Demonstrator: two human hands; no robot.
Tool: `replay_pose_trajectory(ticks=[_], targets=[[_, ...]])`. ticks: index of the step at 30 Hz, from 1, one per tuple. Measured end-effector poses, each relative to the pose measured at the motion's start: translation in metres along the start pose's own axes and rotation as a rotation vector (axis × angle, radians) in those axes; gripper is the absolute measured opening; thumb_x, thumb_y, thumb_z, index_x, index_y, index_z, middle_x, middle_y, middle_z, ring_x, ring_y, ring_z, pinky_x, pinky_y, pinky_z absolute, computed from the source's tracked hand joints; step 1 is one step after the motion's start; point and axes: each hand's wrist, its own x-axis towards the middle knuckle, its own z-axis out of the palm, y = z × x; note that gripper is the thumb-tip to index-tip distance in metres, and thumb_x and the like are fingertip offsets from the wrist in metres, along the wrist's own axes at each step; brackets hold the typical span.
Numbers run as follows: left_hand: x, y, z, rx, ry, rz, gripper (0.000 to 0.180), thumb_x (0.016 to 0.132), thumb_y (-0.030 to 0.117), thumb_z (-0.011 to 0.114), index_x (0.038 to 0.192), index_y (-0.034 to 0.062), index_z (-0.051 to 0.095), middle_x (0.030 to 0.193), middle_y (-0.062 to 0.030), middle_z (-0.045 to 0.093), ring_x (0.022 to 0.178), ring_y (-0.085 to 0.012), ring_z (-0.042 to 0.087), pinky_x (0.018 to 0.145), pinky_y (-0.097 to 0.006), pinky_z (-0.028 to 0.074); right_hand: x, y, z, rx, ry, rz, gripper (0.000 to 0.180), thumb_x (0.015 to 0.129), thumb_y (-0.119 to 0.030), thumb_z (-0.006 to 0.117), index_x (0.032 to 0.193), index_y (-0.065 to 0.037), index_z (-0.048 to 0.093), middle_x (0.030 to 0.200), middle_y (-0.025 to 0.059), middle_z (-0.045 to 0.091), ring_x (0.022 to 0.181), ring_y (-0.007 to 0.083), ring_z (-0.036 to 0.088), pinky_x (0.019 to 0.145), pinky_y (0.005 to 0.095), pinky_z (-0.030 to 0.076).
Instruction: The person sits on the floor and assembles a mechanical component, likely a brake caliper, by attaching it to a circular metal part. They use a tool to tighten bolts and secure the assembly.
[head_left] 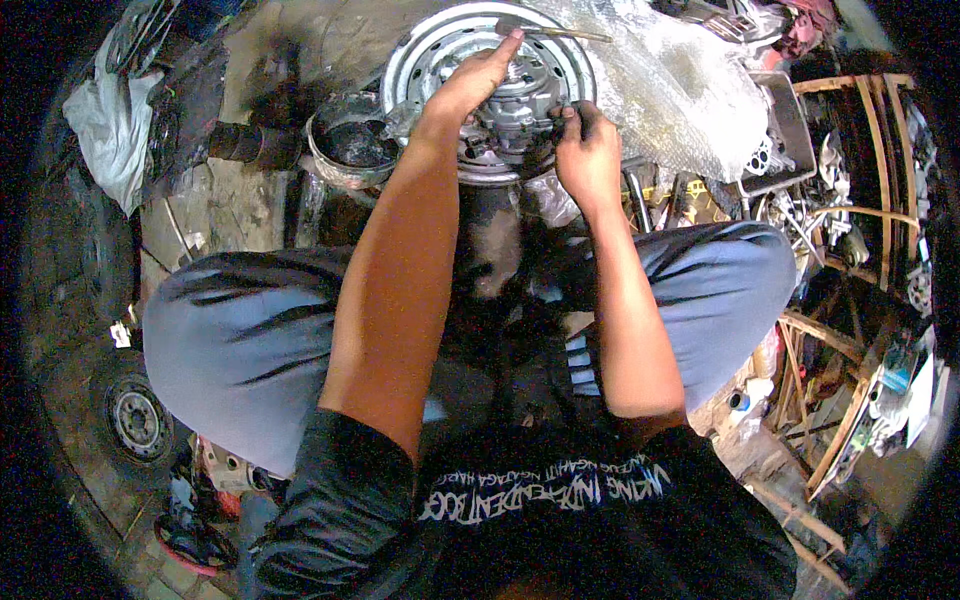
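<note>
The person squats on the ground, grey-trousered knees spread at about 4 and 8 o'clock, both forearms reaching up toward 12 o'clock where a silver steel wheel rim (pixel 440 50) lies flat. A grey metal hub assembly (pixel 510 120) sits in the middle of the rim, just above the knees.

The left hand (pixel 475 80) lies palm-down across the hub — fingers stretched out long and fairly close together, the fingertips reaching to the rim's far edge at 12 o'clock, next to the end of a thin metal rod (pixel 555 32) that runs off toward 1 o'clock. Whether the fingertips actually touch the rod I cannot tell.

The right hand (pixel 588 150) sits at the hub's 3 o'clock side, fingers curled tight into a near fist around a small dark part (pixel 558 112) (too small to make out what it is).

At 9 o'clock of the rim stands a round dark metal pan (pixel 350 145), touching or just beside the rim. At 2 o'clock a sheet of clear bubble wrap (pixel 680 90) overlaps the rim's edge. A smaller wheel (pixel 135 420) lies well apart at 8 o'clock — near the left knee.
</note>
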Motion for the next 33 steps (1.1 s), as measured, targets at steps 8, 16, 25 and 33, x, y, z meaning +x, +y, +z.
replay_pose_trajectory(ticks=[8,16,25,33], targets=[[-0.004,0.006,-0.014,-0.002,-0.261,-0.113,0.094,0.090,0.082,0.037,0.158,0.0169,0.034,0.160,-0.0117,0.038,0.147,-0.0314,0.034,0.108,-0.046,0.044,-0.006,-0.022,0.008,-0.042,0.027,-0.092,0.024,0.094,-0.017,0.061,0.105,0.001,0.073,0.096,0.0299,0.070,0.093,0.0463,0.069,0.084,0.0501,0.054],[0.006,-0.007,-0.003,-0.017,-0.279,-0.004,0.099,0.082,0.087,0.045,0.146,0.0121,0.048,0.148,-0.0115,0.051,0.133,-0.0332,0.049,0.092,-0.058,0.048,-0.003,-0.029,0.020,-0.187,0.085,-0.101,0.027,0.095,-0.022,0.058,0.094,0.001,0.072,0.080,0.0299,0.068,0.080,0.0474,0.069,0.074,0.0547,0.054],[-0.014,0.004,-0.005,-0.094,-0.191,-0.044,0.100,0.082,0.083,0.052,0.142,0.0028,0.054,0.144,-0.0216,0.055,0.128,-0.0393,0.055,0.097,-0.058,0.048,-0.016,-0.047,0.032,-0.330,0.089,-0.077,0.024,0.093,-0.018,0.059,0.092,0.002,0.074,0.082,0.0315,0.067,0.083,0.0484,0.068,0.077,0.0536,0.054],[-0.007,0.002,-0.012,-0.117,-0.375,-0.033,0.101,0.083,0.084,0.050,0.155,0.0129,0.039,0.159,-0.0139,0.038,0.143,-0.0361,0.040,0.099,-0.060,0.046,-0.028,-0.061,0.040,-0.540,-0.151,-0.002,0.024,0.092,-0.018,0.060,0.088,0.001,0.073,0.083,0.0308,0.068,0.084,0.0477,0.068,0.077,0.0547,0.053]])
